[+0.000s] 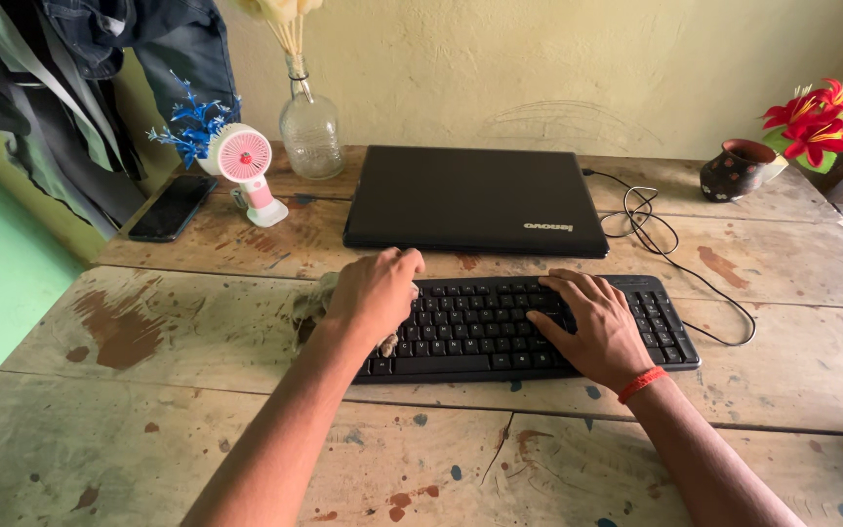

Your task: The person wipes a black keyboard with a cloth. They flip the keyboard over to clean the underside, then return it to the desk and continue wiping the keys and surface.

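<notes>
Black keyboard (pixel 529 327), black closed laptop (pixel 475 200), black cable (pixel 670 249). Grey-brown cloth (pixel 312 304) under left hand (pixel 375 293). Red band at right hand (pixel 597 327) wrist. Pink-white mini fan (pixel 246 166). Red flowers (pixel 817 117), dark speckled pot (pixel 734 168). Bench (pixel 148 390) weathered grey-brown, paint-spotted.

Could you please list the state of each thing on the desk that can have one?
Laptop: lid shut.
Keyboard: flat on the table, cable attached.
Cloth: crumpled under the left hand.
Right hand: spread flat on the keys.
Phone: screen dark.
Small fan: upright; running or not, cannot tell.
Glass vase: upright.
</notes>
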